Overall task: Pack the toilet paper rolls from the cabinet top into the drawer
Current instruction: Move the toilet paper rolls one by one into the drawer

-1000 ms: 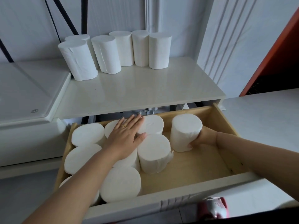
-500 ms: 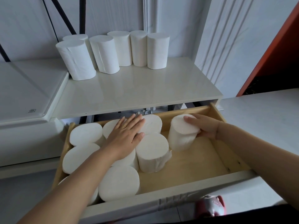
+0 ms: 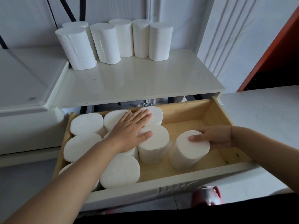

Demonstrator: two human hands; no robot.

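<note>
White toilet paper roll [image 3: 186,152], upright, front right in the drawer [image 3: 224,115]; right hand [image 3: 215,137] grip clamped on its top rim, fingers hidden behind. Left hand [image 3: 129,131], grip apart, flat on packed rolls [image 3: 87,125] at drawer left

So six back rolls [image 3: 105,44] stand bunched at the rear left of the surface [image 3: 137,81], by the wall. The drawer [image 3: 218,117] sits pulled out below and in front of it. Packed rolls [image 3: 87,125] stand on end in its left half, left hand [image 3: 129,128] flat on top. Just right of them the lone roll [image 3: 187,152] leans, right hand [image 3: 216,137] gripping its top right edge. A slipper [image 3: 208,195] is on the floor out front.
</note>
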